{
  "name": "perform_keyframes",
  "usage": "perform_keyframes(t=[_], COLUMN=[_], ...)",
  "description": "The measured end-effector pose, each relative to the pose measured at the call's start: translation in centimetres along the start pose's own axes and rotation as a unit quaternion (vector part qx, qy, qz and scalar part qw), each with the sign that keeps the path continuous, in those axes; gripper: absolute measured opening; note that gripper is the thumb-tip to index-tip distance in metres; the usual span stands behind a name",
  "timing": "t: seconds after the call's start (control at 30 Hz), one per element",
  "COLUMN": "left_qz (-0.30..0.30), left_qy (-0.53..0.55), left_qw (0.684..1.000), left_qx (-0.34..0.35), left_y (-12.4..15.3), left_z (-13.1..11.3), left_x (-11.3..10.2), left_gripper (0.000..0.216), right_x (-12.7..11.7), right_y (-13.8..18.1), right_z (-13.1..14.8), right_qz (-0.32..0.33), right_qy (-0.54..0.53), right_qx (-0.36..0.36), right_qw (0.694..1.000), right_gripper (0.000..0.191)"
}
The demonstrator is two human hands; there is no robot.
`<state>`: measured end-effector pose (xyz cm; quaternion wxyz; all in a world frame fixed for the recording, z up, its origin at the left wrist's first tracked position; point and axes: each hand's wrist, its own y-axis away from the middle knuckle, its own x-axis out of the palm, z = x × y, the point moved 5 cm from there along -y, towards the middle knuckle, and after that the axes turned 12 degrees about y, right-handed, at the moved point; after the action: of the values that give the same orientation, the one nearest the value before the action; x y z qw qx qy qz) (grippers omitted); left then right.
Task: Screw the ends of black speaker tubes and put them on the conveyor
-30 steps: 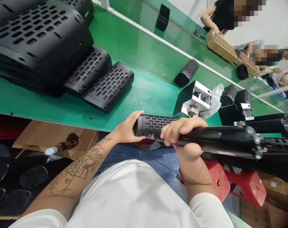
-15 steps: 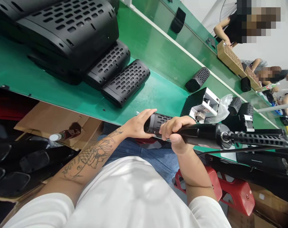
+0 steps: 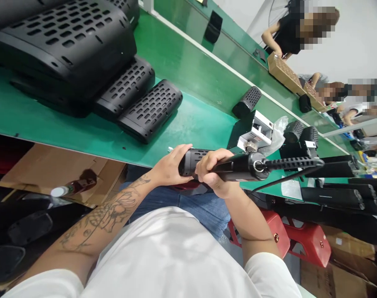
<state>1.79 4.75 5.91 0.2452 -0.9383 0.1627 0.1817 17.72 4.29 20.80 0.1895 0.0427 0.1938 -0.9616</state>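
Near the table's front edge, my left hand [image 3: 169, 165] is wrapped round the end of a black housing with slotted holes [image 3: 194, 157]. My right hand [image 3: 214, 170] grips a black corded electric screwdriver [image 3: 241, 166], its rear end and ribbed cable sleeve [image 3: 287, 163] pointing right. Its tip is hidden behind my fingers, so I cannot tell whether it touches the housing. Left of these, another slotted black housing [image 3: 154, 109] lies on the green table [image 3: 203, 118], beside a stack of similar ones [image 3: 73, 54].
A white and black box-like device [image 3: 256, 130] stands right of my hands, with a clear plastic bag [image 3: 278, 134] against it. Long black parts [image 3: 332, 198] lie farther right. Red stools [image 3: 314, 242] and a bottle [image 3: 73, 187] are below. People work across the partition [image 3: 225, 54].
The whole view has shifted, so most things sit farther left. The screwdriver's rear end has swung left and its cable bends more. Both hands keep their holds.
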Motion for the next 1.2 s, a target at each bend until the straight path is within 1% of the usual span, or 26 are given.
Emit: perform_keyframes(t=[0.07, 0.1, 0.13, 0.17, 0.2, 0.23, 0.27, 0.3, 0.33, 0.37, 0.4, 0.47, 0.5, 0.53, 0.6, 0.63, 0.67, 0.73, 0.8, 0.83, 0.9, 0.97, 1.03, 1.13, 1.2], left_qz=[-0.046, -0.073, -0.1, -0.115, -0.119, -0.12, -0.112, -0.097, -0.078, -0.057, -0.036, 0.013, 0.048, 0.097, 0.237, 0.285, 0.324, 0.364, 0.363, 0.345, 0.282, 0.226, 0.202, 0.2, 0.207], left_qy=[-0.055, -0.087, -0.12, -0.147, -0.167, -0.18, -0.189, -0.192, -0.19, -0.184, -0.174, -0.152, -0.144, -0.139, -0.138, -0.136, -0.134, -0.131, -0.16, -0.188, -0.256, -0.308, -0.328, -0.338, -0.347], left_qw=[0.997, 0.993, 0.987, 0.982, 0.978, 0.974, 0.972, 0.97, 0.968, 0.965, 0.961, 0.951, 0.947, 0.942, 0.93, 0.925, 0.918, 0.909, 0.908, 0.912, 0.922, 0.924, 0.922, 0.919, 0.914], left_qx=[0.005, 0.012, 0.023, 0.033, 0.043, 0.063, 0.083, 0.11, 0.143, 0.176, 0.21, 0.268, 0.282, 0.289, 0.246, 0.213, 0.186, 0.153, 0.133, 0.118, 0.07, 0.017, -0.016, -0.033, -0.04], left_y=[1.8, 3.0, 4.4, 5.8, 7.2, 8.4, 9.3, 10.0, 10.3, 10.1, 9.6, 7.1, 5.2, 3.0, -1.9, -4.3, -6.5, -9.7, -11.2, -11.5, -11.4, -10.9, -10.4, -10.3, -10.4], left_z=[-1.0, -1.7, -2.6, -3.4, -4.3, -5.1, -5.8, -6.5, -7.1, -7.7, -8.3, -9.4, -9.9, -10.2, -10.2, -10.0, -9.8, -9.6, -9.6, -9.6, -9.5, -9.3, -9.1, -8.8, -8.8], left_x=[0.7, 1.2, 1.7, 2.4, 3.2, 4.0, 4.7, 5.4, 5.9, 6.2, 6.3, 5.8, 5.3, 4.9, 4.3, 3.9, 3.7, 3.7, 4.2, 4.4, 4.7, 4.7, 4.6, 4.5, 4.5], left_gripper=[0.129, 0.135, 0.139, 0.138, 0.132, 0.122, 0.111, 0.1, 0.093, 0.089, 0.086, 0.078, 0.075, 0.074, 0.085, 0.091, 0.1, 0.109, 0.11, 0.109, 0.107, 0.107, 0.11, 0.109, 0.108], right_x=[-2.1, -3.8, -5.9, -8.3, -11.0, -13.8, -16.5, -18.9, -21.0, -22.8, -24.1, -25.7, -26.0, -26.1, -25.8, -25.6, -25.4, -24.9, -24.2, -23.7, -22.6, -21.0, -19.1, -16.3, -15.2], right_y=[0.0, -0.2, -0.3, -0.5, -0.7, -0.8, -0.8, -0.8, -0.8, -0.8, -0.8, -0.7, -0.6, -0.4, 0.1, 0.3, 0.5, 0.9, 1.7, 2.2, 3.5, 4.8, 5.7, 6.1, 6.0], right_z=[1.2, 1.9, 2.5, 2.9, 3.1, 3.1, 2.8, 2.2, 1.5, 0.5, -0.5, -2.4, -3.2, -3.7, -4.1, -4.0, -3.8, -2.9, -1.5, -0.5, 1.5, 3.5, 4.8, 5.1, 4.5], right_qz=[-0.054, -0.094, -0.142, -0.199, -0.26, -0.32, -0.377, -0.417, -0.446, -0.463, -0.469, -0.467, -0.462, -0.458, -0.455, -0.455, -0.453, -0.451, -0.451, -0.451, -0.45, -0.425, -0.374, -0.296, -0.279], right_qy=[-0.01, -0.008, 0.003, 0.027, 0.063, 0.109, 0.158, 0.205, 0.244, 0.265, 0.274, 0.257, 0.243, 0.23, 0.212, 0.207, 0.203, 0.195, 0.18, 0.168, 0.136, 0.108, 0.091, 0.073, 0.069], right_qx=[-0.022, -0.038, -0.053, -0.065, -0.072, -0.074, -0.074, -0.069, -0.063, -0.056, -0.048, -0.032, -0.024, -0.017, -0.013, -0.014, -0.015, -0.017, -0.028, -0.039, -0.067, -0.092, -0.103, -0.101, -0.091], right_qw=[0.998, 0.995, 0.988, 0.977, 0.961, 0.938, 0.91, 0.883, 0.859, 0.844, 0.838, 0.846, 0.853, 0.859, 0.865, 0.866, 0.868, 0.871, 0.874, 0.876, 0.88, 0.894, 0.917, 0.947, 0.954], right_gripper=[0.045, 0.044, 0.044, 0.044, 0.044, 0.045, 0.047, 0.05, 0.053, 0.055, 0.058, 0.061, 0.062, 0.062, 0.061, 0.061, 0.06, 0.06, 0.059, 0.059, 0.055, 0.05, 0.047, 0.043, 0.041])
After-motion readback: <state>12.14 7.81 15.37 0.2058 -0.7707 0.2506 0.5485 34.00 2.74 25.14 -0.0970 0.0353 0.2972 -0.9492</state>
